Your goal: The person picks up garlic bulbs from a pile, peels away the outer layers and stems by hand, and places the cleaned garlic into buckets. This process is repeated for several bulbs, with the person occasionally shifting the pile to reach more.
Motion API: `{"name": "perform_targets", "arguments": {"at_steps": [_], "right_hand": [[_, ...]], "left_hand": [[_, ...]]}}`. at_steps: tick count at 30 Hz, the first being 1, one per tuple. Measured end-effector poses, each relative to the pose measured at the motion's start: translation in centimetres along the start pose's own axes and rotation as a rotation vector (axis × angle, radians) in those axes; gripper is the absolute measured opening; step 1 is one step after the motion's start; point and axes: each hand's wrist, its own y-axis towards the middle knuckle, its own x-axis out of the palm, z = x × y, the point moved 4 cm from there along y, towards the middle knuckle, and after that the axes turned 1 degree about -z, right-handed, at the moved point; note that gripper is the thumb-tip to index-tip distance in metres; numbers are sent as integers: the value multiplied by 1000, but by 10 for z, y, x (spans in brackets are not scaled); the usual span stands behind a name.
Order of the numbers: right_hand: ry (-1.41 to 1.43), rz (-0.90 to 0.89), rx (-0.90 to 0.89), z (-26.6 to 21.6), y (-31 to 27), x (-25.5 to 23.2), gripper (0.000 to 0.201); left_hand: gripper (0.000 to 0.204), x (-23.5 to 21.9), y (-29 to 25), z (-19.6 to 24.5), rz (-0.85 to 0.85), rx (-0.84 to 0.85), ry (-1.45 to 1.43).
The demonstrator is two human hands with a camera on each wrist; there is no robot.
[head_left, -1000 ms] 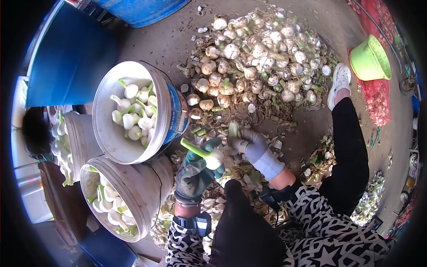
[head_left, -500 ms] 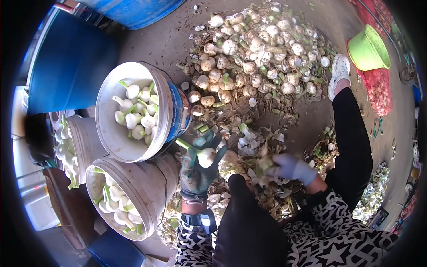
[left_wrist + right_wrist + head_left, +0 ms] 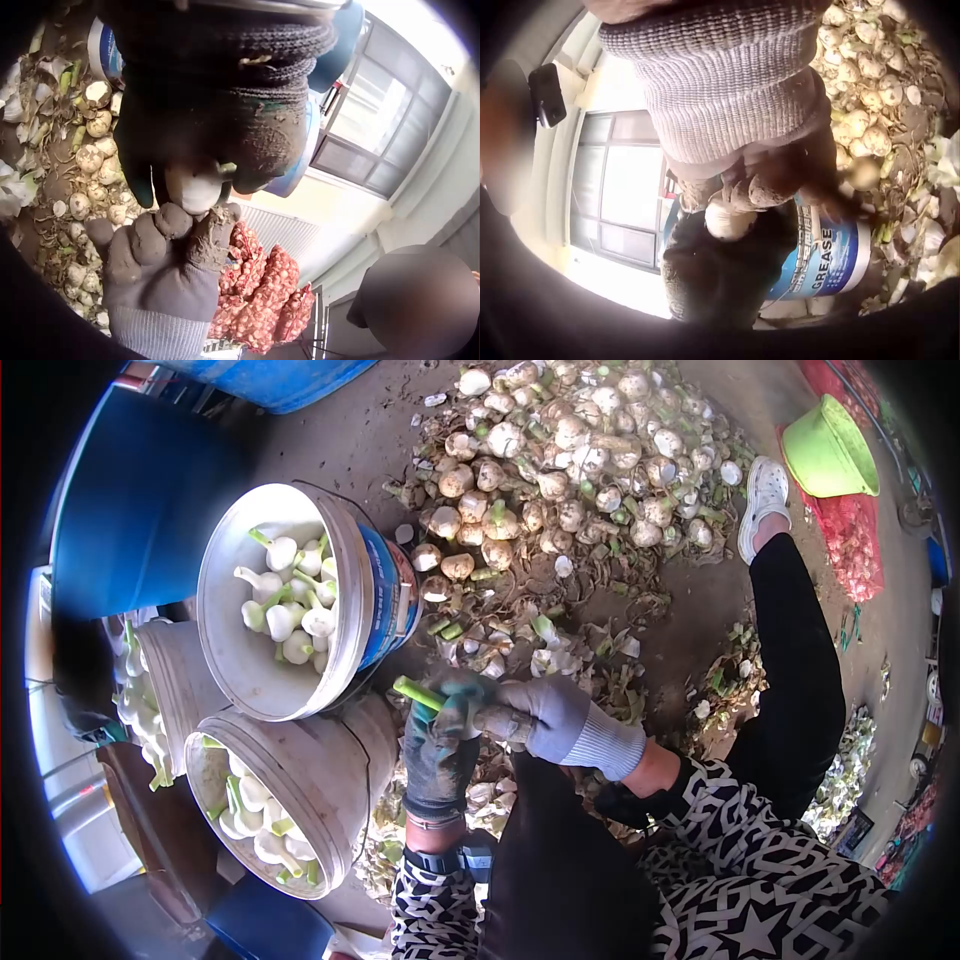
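Note:
The left hand (image 3: 442,735), in a dark green glove, grips a white garlic bulb (image 3: 195,187) whose green stem (image 3: 418,693) sticks out toward the buckets in the head view. Gloved in grey, the right hand (image 3: 555,722) meets it from the other side, its fingertips curled against the bulb. The right wrist view shows the bulb (image 3: 729,221) between the two gloves. Fingers cover much of it in every view.
White buckets (image 3: 222,660) (image 3: 340,850) of peeled garlic stand at left. A heap of unpeeled garlic (image 3: 560,470) lies ahead on the floor, with loose skins (image 3: 490,760) around the legs. A green tub (image 3: 828,450) sits on red net sacks (image 3: 850,545) at right.
The right hand has come back from the skins on the right to the bulb in the left hand. Fingers of the left hand, spread earlier, have closed round the bulb.

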Motion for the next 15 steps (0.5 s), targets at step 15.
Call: {"name": "perform_targets", "arguments": {"at_steps": [15], "right_hand": [[-625, -80, 200, 109, -70, -43, 21]], "left_hand": [[49, 2, 12, 18, -190, -6, -822]]}}
